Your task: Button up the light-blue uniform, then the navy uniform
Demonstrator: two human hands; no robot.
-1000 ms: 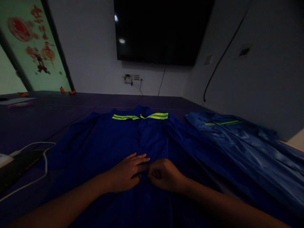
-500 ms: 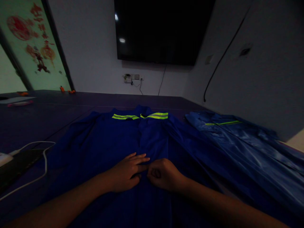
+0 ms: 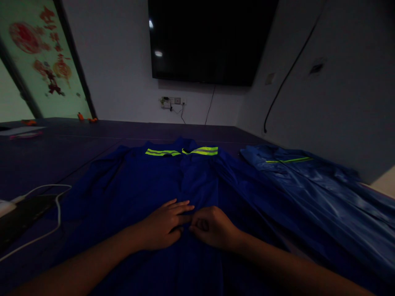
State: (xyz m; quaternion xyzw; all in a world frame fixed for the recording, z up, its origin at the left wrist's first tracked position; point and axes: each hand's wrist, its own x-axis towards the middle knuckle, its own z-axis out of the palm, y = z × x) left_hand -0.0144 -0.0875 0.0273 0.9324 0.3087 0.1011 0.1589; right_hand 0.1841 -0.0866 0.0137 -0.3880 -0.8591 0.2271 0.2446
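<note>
A dark blue work jacket (image 3: 148,185) lies spread out, front up, with yellow-green reflective strips across its chest. My left hand (image 3: 166,224) rests on the jacket near its front closure, fingers stretched out and somewhat apart. Right beside it, my right hand (image 3: 212,226) is closed, thumb and forefinger pinched at the jacket's front edge, close to the left fingertips. What exactly sits inside the pinch is hard to see in the dim light. The lower part of the jacket fades into shadow.
A second, lighter blue garment (image 3: 308,185) lies at the right. On the left are a white cable (image 3: 59,205) and a dark flat object (image 3: 27,218). A television (image 3: 212,41) hangs on the wall above sockets (image 3: 177,100). Small orange objects (image 3: 80,116) stand by the door.
My right fingertips have shifted very slightly left along the jacket's front. My left hand and the garments look the same.
</note>
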